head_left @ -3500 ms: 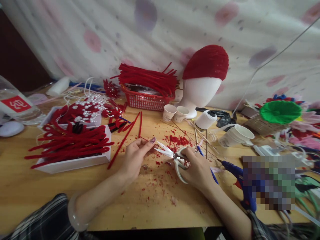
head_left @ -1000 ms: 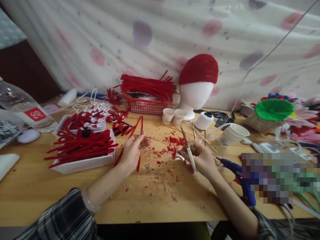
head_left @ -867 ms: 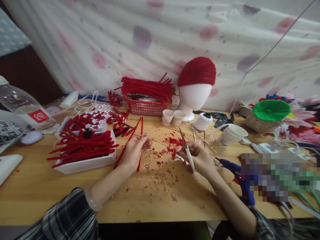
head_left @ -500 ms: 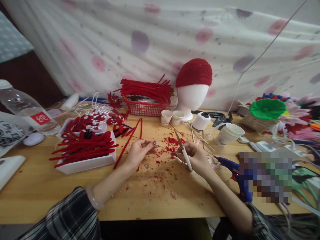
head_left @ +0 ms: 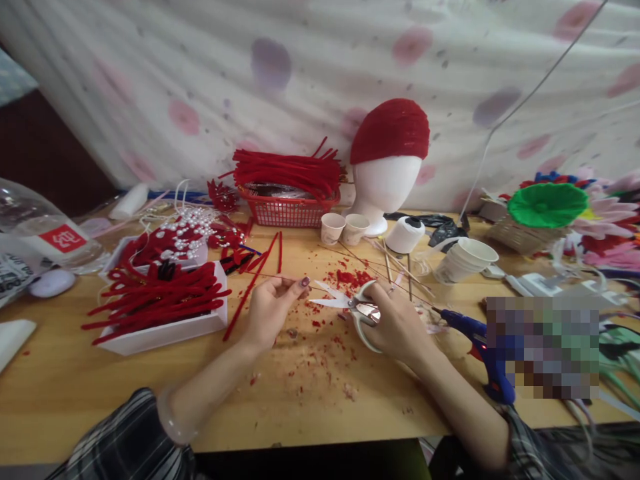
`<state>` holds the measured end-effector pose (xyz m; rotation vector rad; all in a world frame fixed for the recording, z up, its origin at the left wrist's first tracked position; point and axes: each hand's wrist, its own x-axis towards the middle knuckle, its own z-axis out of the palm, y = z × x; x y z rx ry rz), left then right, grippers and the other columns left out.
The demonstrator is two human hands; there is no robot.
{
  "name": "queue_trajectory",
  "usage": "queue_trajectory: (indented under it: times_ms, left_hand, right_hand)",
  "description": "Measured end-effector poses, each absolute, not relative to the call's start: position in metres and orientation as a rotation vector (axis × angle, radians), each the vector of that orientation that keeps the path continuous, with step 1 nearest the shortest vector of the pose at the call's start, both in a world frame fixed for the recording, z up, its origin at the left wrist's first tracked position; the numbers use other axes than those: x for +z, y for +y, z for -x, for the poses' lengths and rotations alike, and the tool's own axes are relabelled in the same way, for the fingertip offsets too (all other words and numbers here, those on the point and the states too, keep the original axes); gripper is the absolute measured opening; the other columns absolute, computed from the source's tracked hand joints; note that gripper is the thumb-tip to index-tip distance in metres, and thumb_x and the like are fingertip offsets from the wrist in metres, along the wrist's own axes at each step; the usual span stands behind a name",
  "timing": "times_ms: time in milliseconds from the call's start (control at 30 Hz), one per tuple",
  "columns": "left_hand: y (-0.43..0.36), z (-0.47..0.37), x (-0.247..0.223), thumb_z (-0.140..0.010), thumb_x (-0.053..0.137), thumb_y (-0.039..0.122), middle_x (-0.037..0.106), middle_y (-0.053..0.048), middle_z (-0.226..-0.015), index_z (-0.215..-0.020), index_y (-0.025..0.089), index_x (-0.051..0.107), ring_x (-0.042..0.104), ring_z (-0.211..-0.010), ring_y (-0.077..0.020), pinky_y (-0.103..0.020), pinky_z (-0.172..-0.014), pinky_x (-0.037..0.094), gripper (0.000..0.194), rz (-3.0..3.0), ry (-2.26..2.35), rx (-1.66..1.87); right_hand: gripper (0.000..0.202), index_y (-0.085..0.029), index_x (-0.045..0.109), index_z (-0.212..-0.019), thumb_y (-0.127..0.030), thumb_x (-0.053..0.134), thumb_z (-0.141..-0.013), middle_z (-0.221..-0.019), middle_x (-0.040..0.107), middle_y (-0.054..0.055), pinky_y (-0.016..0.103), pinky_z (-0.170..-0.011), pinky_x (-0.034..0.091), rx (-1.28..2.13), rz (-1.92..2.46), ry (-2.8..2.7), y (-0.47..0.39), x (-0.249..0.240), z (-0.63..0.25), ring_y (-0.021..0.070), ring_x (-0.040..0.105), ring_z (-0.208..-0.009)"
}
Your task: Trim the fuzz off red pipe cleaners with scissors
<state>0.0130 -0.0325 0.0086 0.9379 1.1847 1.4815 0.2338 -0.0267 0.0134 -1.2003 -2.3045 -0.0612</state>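
My left hand pinches a thin dark wire between thumb and fingers, over the middle of the wooden table. The wire runs out on both sides of the fingertips. My right hand is closed on the handles of white-handled scissors. Their blades stand apart and point left, close to the wire beside my left fingertips. Whether they touch the wire cannot be told. Red fuzz scraps lie beneath and behind the scissors, and two red fuzzy stems lie behind my left hand.
A white box of red stems stands left, a red basket behind. Further back is a foam head with a red cap. Paper cups, a thread cone and a blue glue gun are right.
The scissors have turned from pointing up to pointing left, their blades now apart and my right fingers in the handles. My left hand still holds the wire. The view has shifted slightly.
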Motion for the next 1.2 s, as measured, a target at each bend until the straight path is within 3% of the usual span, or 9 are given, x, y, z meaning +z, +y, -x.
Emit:
queue_trajectory:
  times_ms: [500, 1200]
  left_hand:
    - [-0.0421, -0.02, 0.0132, -0.061, 0.08, 0.034, 0.061, 0.001, -0.063, -0.065, 0.014, 0.066, 0.051, -0.063, -0.0089, -0.023, -0.064, 0.04, 0.025, -0.675, 1.043, 1.366]
    - [-0.0393, -0.016, 0.0155, -0.065, 0.077, 0.03, 0.063, 0.0, -0.07, -0.065, 0.016, 0.065, 0.055, -0.07, -0.0121, -0.025, -0.071, 0.042, 0.019, -0.905, 1.062, 1.433]
  right_hand:
    - [0.014, -0.021, 0.046, -0.084, -0.026, 0.058, -0.077, -0.08, 0.056, 0.004, 0.028, -0.061, 0.036, -0.152, 1.179, -2.289, -0.0257, 0.01, -0.2331, 0.0175, 0.052, -0.071]
    - [0.011, -0.022, 0.047, -0.082, -0.028, 0.056, -0.079, -0.079, 0.058, 0.004, 0.028, -0.061, 0.036, -0.166, 1.211, -2.296, -0.025, 0.011, -0.2351, 0.0179, 0.053, -0.07]
